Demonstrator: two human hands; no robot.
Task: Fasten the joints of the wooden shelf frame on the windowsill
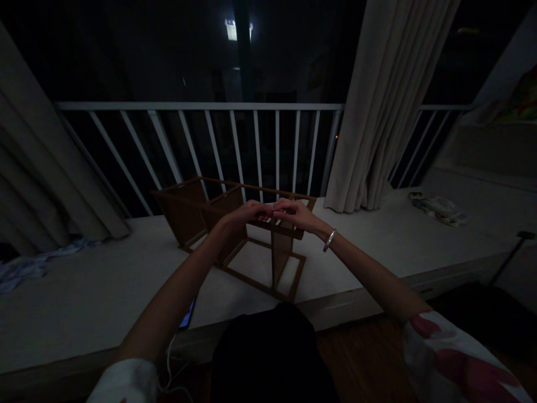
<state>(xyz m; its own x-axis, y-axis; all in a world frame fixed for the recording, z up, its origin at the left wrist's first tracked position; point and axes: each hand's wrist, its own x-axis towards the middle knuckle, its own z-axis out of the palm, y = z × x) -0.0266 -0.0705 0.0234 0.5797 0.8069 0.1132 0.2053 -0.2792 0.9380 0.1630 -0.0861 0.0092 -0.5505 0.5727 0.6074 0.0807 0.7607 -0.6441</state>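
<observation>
A brown wooden frame rack [197, 215] with panels and thin bars stands on a pale raised platform [92, 285]. Both my hands meet over its near top bar at the middle. My left hand [248, 212] has its fingers curled together at the bar. My right hand [293, 213], with a silver bangle on the wrist, touches the same spot from the right. The fingertips pinch something small that the dim light hides. Whether either hand grips the bar itself I cannot tell.
A white railing [201, 106] runs behind the platform, with curtains at left [37, 179] and right [390, 101]. Crumpled cloth [438, 208] lies at the right, another cloth [29, 266] at the far left. A phone [187, 316] with a cable lies near the platform's front edge.
</observation>
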